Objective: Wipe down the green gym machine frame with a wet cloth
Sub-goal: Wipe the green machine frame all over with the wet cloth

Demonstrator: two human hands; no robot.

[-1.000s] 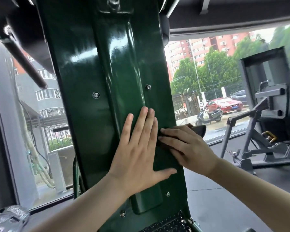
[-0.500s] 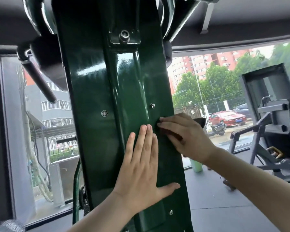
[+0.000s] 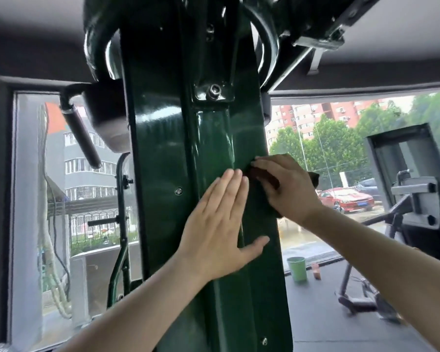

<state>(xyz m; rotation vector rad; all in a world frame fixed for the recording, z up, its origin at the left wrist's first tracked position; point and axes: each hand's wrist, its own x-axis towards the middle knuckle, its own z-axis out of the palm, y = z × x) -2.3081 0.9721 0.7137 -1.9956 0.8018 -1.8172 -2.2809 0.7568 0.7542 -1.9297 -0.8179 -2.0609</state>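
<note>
Here, dark cloth under straight right-hand fingers, flat on green frame.

The frame is a deep glossy bottle green with pale streaky reflections, and its bolts are shiny silver. The cloth looks dark – nearly black, maybe brownish at the edge. On the grey floor there's a light green cup beside a small brown-orange thing. Outside: a red car with a blue plate, salmon-pink apartment blocks, leafy green trees – plus a grey-and-white building on the left.
</note>
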